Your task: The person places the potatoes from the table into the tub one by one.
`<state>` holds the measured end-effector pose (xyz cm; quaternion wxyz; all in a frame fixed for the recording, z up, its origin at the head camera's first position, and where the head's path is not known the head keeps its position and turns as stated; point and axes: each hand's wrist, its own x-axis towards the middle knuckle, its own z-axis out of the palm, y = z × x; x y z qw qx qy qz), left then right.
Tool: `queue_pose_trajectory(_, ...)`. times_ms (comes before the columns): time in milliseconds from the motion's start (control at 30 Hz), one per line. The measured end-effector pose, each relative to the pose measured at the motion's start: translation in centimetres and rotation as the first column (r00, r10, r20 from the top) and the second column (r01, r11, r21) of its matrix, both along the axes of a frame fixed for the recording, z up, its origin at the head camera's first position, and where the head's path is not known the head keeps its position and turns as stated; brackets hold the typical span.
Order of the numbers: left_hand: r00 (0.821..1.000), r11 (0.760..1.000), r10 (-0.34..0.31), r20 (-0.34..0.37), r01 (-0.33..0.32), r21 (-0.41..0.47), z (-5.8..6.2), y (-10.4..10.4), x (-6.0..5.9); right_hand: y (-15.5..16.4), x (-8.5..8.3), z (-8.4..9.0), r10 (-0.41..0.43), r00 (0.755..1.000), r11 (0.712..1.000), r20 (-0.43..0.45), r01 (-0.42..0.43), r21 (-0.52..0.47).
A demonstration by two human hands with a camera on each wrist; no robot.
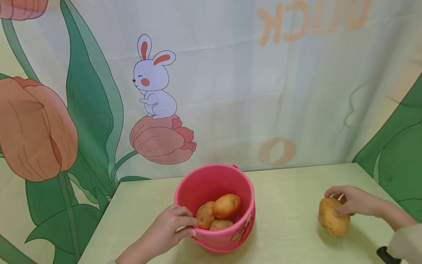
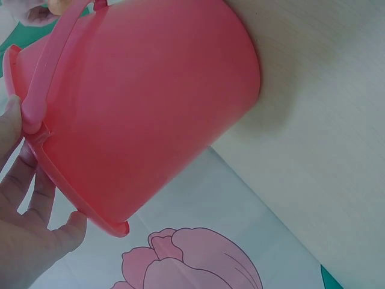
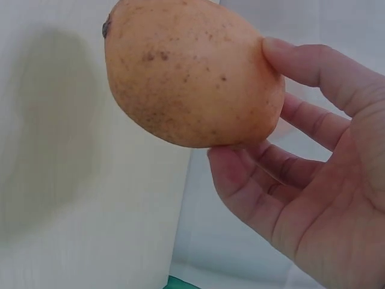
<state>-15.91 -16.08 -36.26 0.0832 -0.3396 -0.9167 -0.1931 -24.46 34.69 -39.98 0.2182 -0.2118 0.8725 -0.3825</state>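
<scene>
A pink bucket (image 1: 211, 179) stands on the table with its mouth tilted toward me. Inside it lie three potatoes (image 1: 226, 206), one resting on top of the others. My left hand (image 1: 169, 229) pinches the near left part of the rim, thumb outside and fingertips over the edge. In the left wrist view, the fingers hold the rim beside the bucket's handle (image 2: 57, 66). Off to the right, my right hand (image 1: 359, 201) grips another potato (image 1: 333, 219) between thumb and fingers. This potato (image 3: 192, 75) is held above the table and casts a shadow there.
The pale table (image 1: 283, 205) extends between the bucket and the right hand. Behind it hangs a curtain (image 1: 224, 95) printed with a rabbit and tulips, meeting the table's back edge. A dark band (image 1: 388, 255) shows by the right sleeve (image 1: 407, 242).
</scene>
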Motion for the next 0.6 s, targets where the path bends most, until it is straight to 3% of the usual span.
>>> queue_pose_trajectory(600, 1.0, 1.0, -0.012, -0.006, 0.012, 0.005, -0.1, -0.1, 0.0, -1.1, -0.6, 1.9, 0.024, 0.999, 0.999, -0.041, -0.022, 0.04)
